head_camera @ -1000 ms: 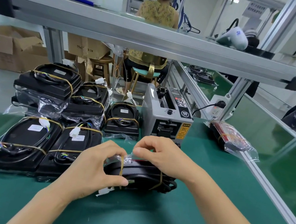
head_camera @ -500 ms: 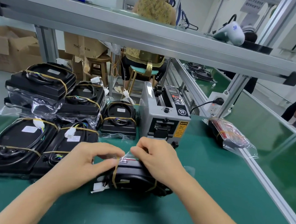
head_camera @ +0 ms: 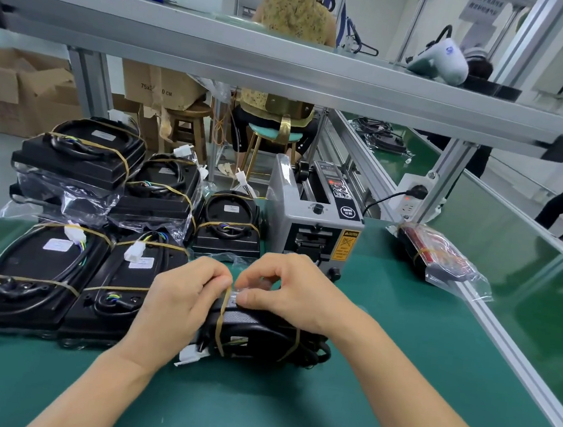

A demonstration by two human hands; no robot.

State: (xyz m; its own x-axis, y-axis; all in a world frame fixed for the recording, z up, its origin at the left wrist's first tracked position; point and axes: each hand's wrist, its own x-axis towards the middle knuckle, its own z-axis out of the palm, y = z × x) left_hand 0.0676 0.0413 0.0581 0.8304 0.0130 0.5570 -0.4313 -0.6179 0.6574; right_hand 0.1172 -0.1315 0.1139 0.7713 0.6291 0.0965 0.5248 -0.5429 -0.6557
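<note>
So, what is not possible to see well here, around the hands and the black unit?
Head view: black unit, its top is covered by the left hand and right hand.
Head view: clear film pinched by the fingers, tape or bag, too small and shiny to tell.
Head view: white label on a neighbouring unit, print too small.

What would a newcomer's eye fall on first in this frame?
First come the two hands at centre. The left hand and right hand pinch a bit of clear plastic on top of a black unit bound with tan rubber bands, which lies on the green mat. Next are the similar banded black units stacked to the left, and the grey tape dispenser just behind the hands.
</note>
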